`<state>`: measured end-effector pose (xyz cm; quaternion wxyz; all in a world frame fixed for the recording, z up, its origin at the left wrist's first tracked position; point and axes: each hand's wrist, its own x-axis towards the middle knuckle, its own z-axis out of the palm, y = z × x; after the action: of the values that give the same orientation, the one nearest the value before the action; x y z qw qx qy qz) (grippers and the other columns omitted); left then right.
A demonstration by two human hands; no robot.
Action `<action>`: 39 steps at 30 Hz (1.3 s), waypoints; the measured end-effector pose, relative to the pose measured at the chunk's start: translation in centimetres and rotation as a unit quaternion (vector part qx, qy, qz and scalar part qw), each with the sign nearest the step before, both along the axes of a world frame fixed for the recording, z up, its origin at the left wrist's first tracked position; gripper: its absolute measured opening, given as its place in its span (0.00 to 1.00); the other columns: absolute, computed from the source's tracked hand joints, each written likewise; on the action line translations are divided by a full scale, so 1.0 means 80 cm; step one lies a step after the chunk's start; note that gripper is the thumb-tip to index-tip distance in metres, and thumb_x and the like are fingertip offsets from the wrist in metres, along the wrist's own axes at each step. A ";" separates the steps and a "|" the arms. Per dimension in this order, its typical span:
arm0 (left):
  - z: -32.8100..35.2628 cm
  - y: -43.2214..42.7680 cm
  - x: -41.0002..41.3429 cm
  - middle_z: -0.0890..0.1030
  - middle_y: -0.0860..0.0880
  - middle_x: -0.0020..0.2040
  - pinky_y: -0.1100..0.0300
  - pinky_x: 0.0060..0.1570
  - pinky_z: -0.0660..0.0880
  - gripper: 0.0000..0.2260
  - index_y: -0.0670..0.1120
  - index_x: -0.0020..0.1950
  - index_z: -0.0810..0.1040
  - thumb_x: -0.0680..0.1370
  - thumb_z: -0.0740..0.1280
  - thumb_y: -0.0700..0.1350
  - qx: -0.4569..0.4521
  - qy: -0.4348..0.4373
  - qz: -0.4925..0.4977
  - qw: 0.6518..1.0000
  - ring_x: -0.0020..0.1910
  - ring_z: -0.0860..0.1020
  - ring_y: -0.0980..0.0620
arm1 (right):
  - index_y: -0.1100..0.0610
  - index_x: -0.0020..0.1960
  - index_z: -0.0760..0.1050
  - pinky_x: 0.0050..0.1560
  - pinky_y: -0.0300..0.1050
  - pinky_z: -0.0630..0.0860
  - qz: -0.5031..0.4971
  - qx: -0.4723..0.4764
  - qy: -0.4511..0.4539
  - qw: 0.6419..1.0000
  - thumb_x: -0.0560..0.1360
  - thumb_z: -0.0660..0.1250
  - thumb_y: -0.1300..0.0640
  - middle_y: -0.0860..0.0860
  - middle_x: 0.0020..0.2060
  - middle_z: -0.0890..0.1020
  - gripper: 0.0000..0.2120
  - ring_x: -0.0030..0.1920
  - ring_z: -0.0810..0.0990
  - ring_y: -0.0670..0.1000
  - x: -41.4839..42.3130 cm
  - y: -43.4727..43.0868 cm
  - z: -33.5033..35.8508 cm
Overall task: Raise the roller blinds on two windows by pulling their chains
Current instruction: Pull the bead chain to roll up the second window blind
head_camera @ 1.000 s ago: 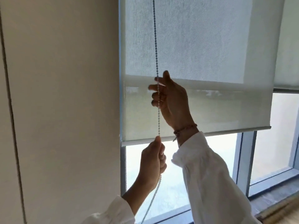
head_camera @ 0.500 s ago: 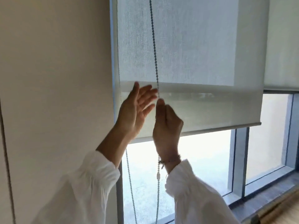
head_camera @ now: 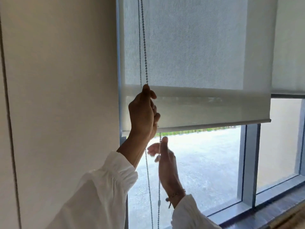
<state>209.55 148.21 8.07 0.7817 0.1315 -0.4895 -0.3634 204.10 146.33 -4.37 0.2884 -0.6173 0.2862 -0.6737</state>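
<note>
Grey chain (head_camera: 144,47) passes through the left hand (head_camera: 143,113) grip, taut above.

wall (head_camera: 57,80): beige, left | mullion (head_camera: 250,162): grey | pavement (head_camera: 206,154): outside glass | ledge (head_camera: 264,215): dark, lower right

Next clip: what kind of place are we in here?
Indoors, probably an office or flat, though which is unclear. A roller blind with a bead chain hangs over a tall grey-framed window beside a plain wall, with paved ground outside.
</note>
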 end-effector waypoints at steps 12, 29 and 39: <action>-0.119 -0.013 -0.013 0.61 0.55 0.17 0.72 0.19 0.54 0.17 0.50 0.27 0.74 0.74 0.62 0.54 0.060 -0.053 -0.005 0.997 0.15 0.55 0.59 | 0.61 0.60 0.70 0.44 0.46 0.80 0.295 0.046 -0.162 0.940 0.77 0.56 0.43 0.56 0.46 0.82 0.23 0.42 0.83 0.53 -0.026 -0.003 0.175; -0.013 -0.020 0.039 0.76 0.47 0.53 0.53 0.48 0.75 0.11 0.57 0.56 0.66 0.78 0.50 0.59 -0.004 -0.152 -0.002 0.988 0.52 0.77 0.49 | 0.48 0.29 0.68 0.24 0.41 0.61 -0.117 -0.147 -0.057 0.981 0.76 0.59 0.52 0.42 0.19 0.72 0.17 0.21 0.66 0.44 0.014 -0.009 0.066; 0.054 -0.023 0.000 0.65 0.56 0.18 0.70 0.15 0.55 0.18 0.48 0.32 0.71 0.81 0.54 0.49 -0.014 -0.053 -0.004 0.998 0.16 0.59 0.60 | 0.49 0.29 0.70 0.27 0.41 0.58 -0.044 -0.113 -0.073 0.990 0.75 0.60 0.48 0.45 0.17 0.65 0.16 0.23 0.60 0.46 0.010 -0.012 0.035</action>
<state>209.58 146.36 12.43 0.7546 0.1380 -0.5360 -0.3525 204.93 145.37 -1.57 0.2069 -0.5819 0.2132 -0.7570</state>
